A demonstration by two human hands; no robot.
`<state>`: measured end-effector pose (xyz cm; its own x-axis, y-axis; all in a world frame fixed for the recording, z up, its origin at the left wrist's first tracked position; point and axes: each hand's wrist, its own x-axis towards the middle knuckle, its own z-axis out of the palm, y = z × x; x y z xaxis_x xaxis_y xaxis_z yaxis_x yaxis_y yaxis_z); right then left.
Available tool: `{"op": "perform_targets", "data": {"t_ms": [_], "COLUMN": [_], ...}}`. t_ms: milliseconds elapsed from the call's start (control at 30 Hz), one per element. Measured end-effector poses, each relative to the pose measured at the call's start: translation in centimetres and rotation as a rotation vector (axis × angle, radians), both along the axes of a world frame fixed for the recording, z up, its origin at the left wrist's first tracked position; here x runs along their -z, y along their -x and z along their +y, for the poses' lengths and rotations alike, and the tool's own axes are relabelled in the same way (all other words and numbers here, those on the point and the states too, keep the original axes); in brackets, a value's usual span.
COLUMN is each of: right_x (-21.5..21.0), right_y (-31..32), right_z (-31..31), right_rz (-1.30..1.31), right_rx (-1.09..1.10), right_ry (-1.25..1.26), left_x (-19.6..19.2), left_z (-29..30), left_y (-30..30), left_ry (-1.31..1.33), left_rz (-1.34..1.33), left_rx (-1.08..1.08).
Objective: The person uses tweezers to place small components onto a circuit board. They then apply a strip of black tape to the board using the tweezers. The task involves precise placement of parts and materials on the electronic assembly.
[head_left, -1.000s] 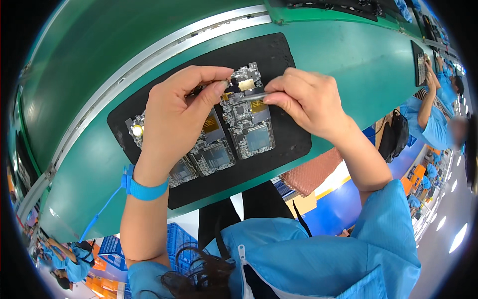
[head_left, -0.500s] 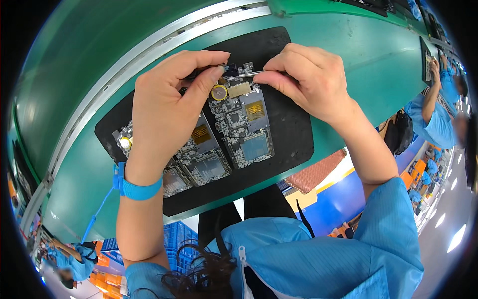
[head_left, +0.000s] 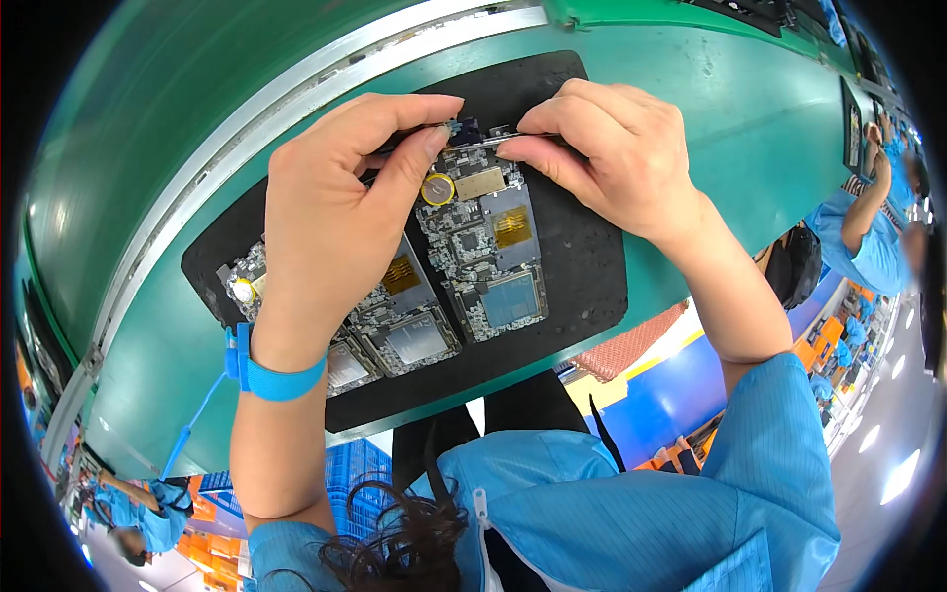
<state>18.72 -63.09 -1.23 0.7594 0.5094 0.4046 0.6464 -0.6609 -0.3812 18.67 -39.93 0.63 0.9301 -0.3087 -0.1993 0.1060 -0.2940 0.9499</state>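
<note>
Several dark circuit boards lie side by side on a black mat. At the far end of the rightmost circuit board [head_left: 472, 240], my left hand [head_left: 330, 212] pinches a small dark part [head_left: 466, 130] between thumb and forefinger. My right hand [head_left: 626, 163] is closed on a thin metal tool that looks like tweezers [head_left: 498, 141]. Its tip reaches left to the dark part, at the board's far edge. A round coin cell [head_left: 438, 188] with a yellow rim sits on that board just below my left fingertips. My left hand and forearm cover much of the other boards.
The black mat [head_left: 582, 266] rests on a green bench [head_left: 710, 128] with a metal rail [head_left: 187, 187] along its far left. A blue wrist strap [head_left: 286, 383] with a cord is on my left wrist. Blue crates [head_left: 355, 483] stand below; other people work at both sides.
My hands stay nearly in place at the board's far end. The dark part and the metal tool have shifted slightly. The view has moved a little.
</note>
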Motion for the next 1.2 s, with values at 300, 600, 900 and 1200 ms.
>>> {"op": "perform_targets", "data": {"t_ms": [300, 600, 900, 1200], "right_x": [-0.2, -0.2, -0.5, -1.5], "right_y": [-0.5, -1.6, -0.6, 1.4], "right_z": [-0.7, -1.0, -0.7, 0.3], "right_rz": [0.087, 0.078, 0.051, 0.057], "right_rx": [-0.037, -0.112, -0.062, 0.077], "right_ry": [0.021, 0.025, 0.058, 0.134], "left_x": [0.1, 0.3, 0.3, 0.3], "left_z": [-0.2, -0.2, -0.3, -0.5], "left_y": [0.2, 0.5, 0.6, 1.0], "left_ry": [-0.098, -0.143, -0.156, -0.168], "left_rz": [-0.132, -0.223, -0.23, -0.25], "left_rx": [0.068, 0.065, 0.057, 0.04]}}
